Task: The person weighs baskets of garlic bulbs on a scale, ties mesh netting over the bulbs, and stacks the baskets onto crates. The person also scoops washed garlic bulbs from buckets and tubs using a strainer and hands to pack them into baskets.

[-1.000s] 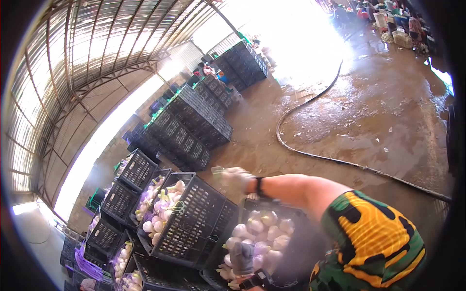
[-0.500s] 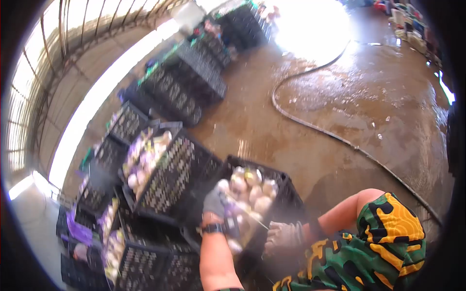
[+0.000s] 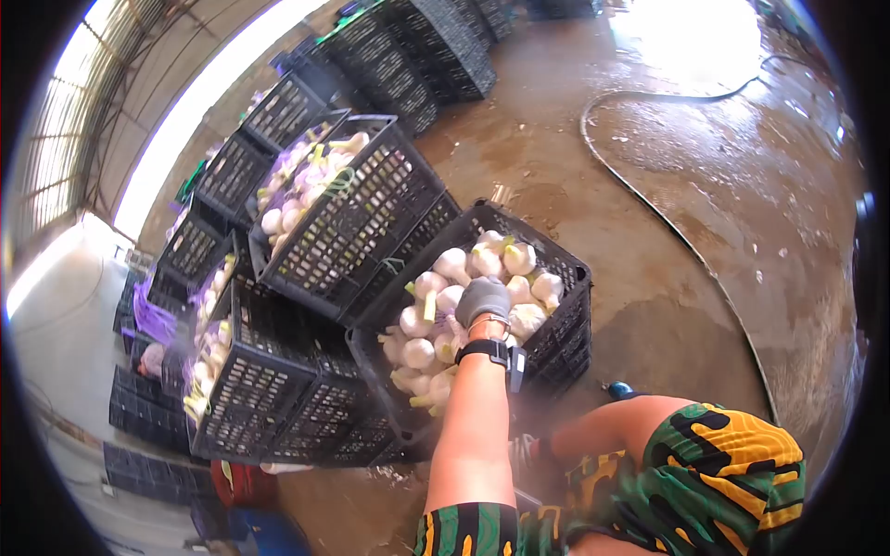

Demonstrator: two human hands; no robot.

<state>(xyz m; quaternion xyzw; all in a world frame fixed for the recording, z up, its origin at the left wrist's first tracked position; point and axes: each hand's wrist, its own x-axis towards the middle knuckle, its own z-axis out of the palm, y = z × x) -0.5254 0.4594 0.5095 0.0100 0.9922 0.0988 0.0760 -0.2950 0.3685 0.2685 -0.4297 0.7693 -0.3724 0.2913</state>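
Note:
My left hand (image 3: 485, 301), in a grey glove with a dark watch at the wrist, reaches into a black plastic crate (image 3: 577, 320) of white garlic bulbs (image 3: 451, 265). Its fingers curl down among the bulbs; whatever they hold is hidden beneath the glove. My right hand (image 3: 525, 450), in a pale glove, is low beside the crate's near side, close to my body. It is blurred and partly covered by my left forearm, so its fingers cannot be made out.
Left of the crate stand stacked black crates (image 3: 357, 222) filled with garlic. Purple netting (image 3: 153, 315) hangs at the far left. More crate stacks (image 3: 408, 56) stand behind. A long hose (image 3: 663, 218) curves over the wet floor. A red bucket (image 3: 243, 484) is at the lower left.
My left hand has moved from the crate's left side onto the bulbs in its middle. My right hand has drawn back toward my body. The camera view has shifted.

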